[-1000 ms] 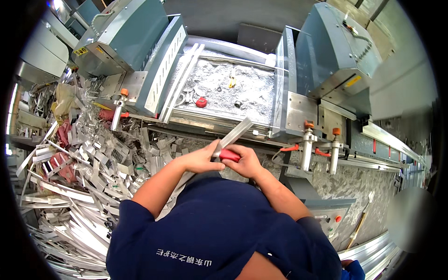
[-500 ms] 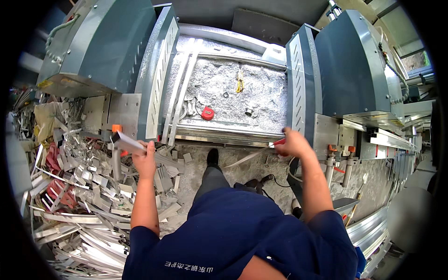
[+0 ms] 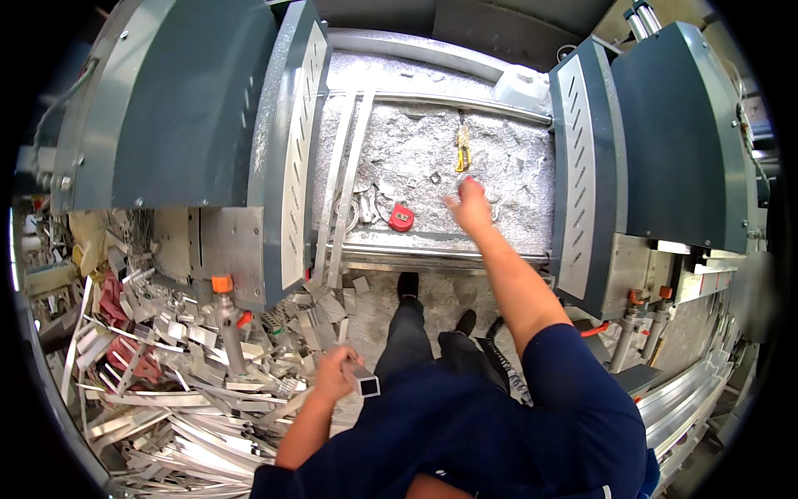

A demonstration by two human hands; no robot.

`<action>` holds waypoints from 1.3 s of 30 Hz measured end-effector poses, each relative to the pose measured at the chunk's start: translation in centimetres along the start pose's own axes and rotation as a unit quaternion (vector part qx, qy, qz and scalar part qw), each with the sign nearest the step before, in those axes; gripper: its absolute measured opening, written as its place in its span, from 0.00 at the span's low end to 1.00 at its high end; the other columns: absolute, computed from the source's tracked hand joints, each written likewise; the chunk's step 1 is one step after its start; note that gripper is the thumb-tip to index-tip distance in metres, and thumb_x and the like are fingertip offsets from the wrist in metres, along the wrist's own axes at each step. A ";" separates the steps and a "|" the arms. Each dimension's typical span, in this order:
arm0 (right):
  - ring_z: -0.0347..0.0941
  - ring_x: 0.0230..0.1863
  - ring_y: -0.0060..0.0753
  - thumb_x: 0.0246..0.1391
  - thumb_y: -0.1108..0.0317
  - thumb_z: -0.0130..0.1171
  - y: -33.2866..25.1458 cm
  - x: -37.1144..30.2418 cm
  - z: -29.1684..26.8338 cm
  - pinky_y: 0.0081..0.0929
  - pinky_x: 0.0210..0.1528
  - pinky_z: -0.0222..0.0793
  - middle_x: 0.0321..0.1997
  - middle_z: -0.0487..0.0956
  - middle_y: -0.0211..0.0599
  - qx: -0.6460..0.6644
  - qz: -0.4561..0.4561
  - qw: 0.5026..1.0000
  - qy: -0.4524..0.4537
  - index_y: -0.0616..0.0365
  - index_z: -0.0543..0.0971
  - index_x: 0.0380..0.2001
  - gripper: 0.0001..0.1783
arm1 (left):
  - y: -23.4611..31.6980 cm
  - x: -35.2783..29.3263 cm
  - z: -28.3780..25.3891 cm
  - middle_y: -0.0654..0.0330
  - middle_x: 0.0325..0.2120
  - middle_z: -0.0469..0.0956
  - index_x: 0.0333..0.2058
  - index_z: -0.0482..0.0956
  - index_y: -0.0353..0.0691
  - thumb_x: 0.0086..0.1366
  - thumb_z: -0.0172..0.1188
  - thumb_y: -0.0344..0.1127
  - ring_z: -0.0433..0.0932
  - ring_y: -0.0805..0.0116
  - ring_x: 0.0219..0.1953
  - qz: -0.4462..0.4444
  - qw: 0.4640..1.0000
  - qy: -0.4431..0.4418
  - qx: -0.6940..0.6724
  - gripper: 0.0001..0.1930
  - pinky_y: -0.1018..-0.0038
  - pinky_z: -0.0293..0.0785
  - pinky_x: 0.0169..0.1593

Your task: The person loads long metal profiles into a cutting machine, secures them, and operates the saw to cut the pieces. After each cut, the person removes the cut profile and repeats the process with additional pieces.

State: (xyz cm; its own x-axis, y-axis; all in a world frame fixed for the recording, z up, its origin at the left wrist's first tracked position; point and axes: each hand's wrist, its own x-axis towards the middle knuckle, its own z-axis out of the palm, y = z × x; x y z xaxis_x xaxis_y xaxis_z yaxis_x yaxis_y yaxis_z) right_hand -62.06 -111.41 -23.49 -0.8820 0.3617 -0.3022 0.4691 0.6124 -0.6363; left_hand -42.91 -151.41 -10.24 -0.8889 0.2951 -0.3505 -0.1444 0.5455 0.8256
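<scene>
My left hand (image 3: 334,374) is closed around a short square metal tube (image 3: 362,381), whose hollow end points toward my body. My right hand (image 3: 472,212) reaches over the machine bed (image 3: 424,158), holding a red tape measure (image 3: 471,188) that is partly hidden by the fingers. On the bed left of that hand lies another red tape measure (image 3: 401,218). Beyond the hand is a yellow-handled tool (image 3: 463,156), probably a cutter or pliers. Two long pale metal strips (image 3: 352,166) slant across the bed's left side.
Large grey machine housings stand at left (image 3: 191,108) and right (image 3: 677,141). A heap of metal offcuts (image 3: 199,399) covers the floor at left. Clamps with orange caps (image 3: 223,284) sit below the housings. Long metal profiles (image 3: 690,399) lie at the lower right.
My right hand has moved from the bed's front right edge to above its middle; the pulled-out tape no longer shows. My left hand has drawn the tube down toward my body.
</scene>
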 end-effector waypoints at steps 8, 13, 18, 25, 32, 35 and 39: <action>0.68 0.57 0.55 0.54 0.71 0.54 -3.1 -0.1 17.6 0.44 0.56 0.72 0.58 0.68 0.49 -0.238 -0.055 0.957 -0.158 0.52 0.75 0.53 0.21 | -1.4 -1.0 1.0 0.60 0.16 0.71 0.24 0.71 0.40 0.57 0.67 0.31 0.71 0.67 0.19 -0.112 0.993 -0.014 0.017 0.11 0.71 0.69 0.26; 0.74 0.51 0.56 0.59 0.62 0.51 -2.2 -1.0 14.8 0.47 0.51 0.73 0.52 0.74 0.50 -0.217 -0.107 0.961 -0.137 0.52 0.78 0.46 0.15 | -2.9 1.5 1.0 0.63 0.16 0.71 0.22 0.73 0.38 0.57 0.67 0.29 0.71 0.71 0.21 -0.099 0.995 -0.007 -0.019 0.10 0.72 0.68 0.28; 0.80 0.39 0.46 0.49 0.55 0.59 2.5 -7.5 6.6 0.37 0.39 0.75 0.34 0.81 0.49 0.298 0.131 0.941 -0.092 0.62 0.79 0.38 0.21 | 1.3 3.8 3.5 0.62 0.18 0.74 0.18 0.74 0.38 0.58 0.65 0.27 0.75 0.70 0.25 0.008 0.997 -0.026 -0.076 0.12 0.70 0.73 0.33; 0.77 0.29 0.30 0.62 0.56 0.60 4.1 -33.1 -3.6 0.28 0.22 0.70 0.46 0.78 0.43 0.600 0.295 0.714 -0.207 0.62 0.63 0.64 0.33 | 6.4 3.8 11.6 0.52 0.19 0.73 0.18 0.76 0.36 0.58 0.69 0.37 0.75 0.54 0.22 0.244 0.945 -0.215 0.038 0.15 0.64 0.70 0.28; 0.78 0.37 0.30 0.61 0.53 0.61 9.7 -50.3 -3.6 0.29 0.33 0.75 0.45 0.78 0.38 0.721 0.187 0.660 -0.092 0.58 0.71 0.56 0.27 | 12.9 -6.4 18.1 0.51 0.20 0.74 0.19 0.76 0.37 0.56 0.69 0.39 0.77 0.49 0.25 0.277 0.876 -0.366 0.151 0.15 0.64 0.71 0.30; 0.78 0.40 0.36 0.57 0.54 0.63 11.6 -57.0 -3.7 0.31 0.41 0.75 0.45 0.78 0.38 0.571 0.143 0.800 -0.120 0.57 0.76 0.48 0.22 | 13.7 -11.6 19.7 0.53 0.18 0.74 0.20 0.76 0.36 0.56 0.70 0.40 0.75 0.57 0.22 0.282 0.831 -0.443 0.184 0.16 0.65 0.70 0.28; 0.75 0.44 0.49 0.49 0.58 0.65 14.7 -66.4 -0.6 0.34 0.48 0.73 0.45 0.77 0.46 0.178 -0.007 0.980 0.085 0.61 0.77 0.43 0.22 | 16.3 -16.7 20.4 0.60 0.13 0.72 0.17 0.75 0.36 0.57 0.70 0.41 0.69 0.73 0.17 0.243 0.781 -0.539 0.201 0.18 0.69 0.65 0.24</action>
State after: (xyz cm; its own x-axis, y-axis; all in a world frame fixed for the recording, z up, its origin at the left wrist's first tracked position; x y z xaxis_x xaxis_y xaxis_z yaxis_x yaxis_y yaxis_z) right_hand 3.43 -126.01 -12.41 -0.8536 0.4855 -0.1888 0.3854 0.3448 -0.8559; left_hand -21.53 -131.40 0.04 0.1170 0.9147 -0.3868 0.4368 0.3024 0.8472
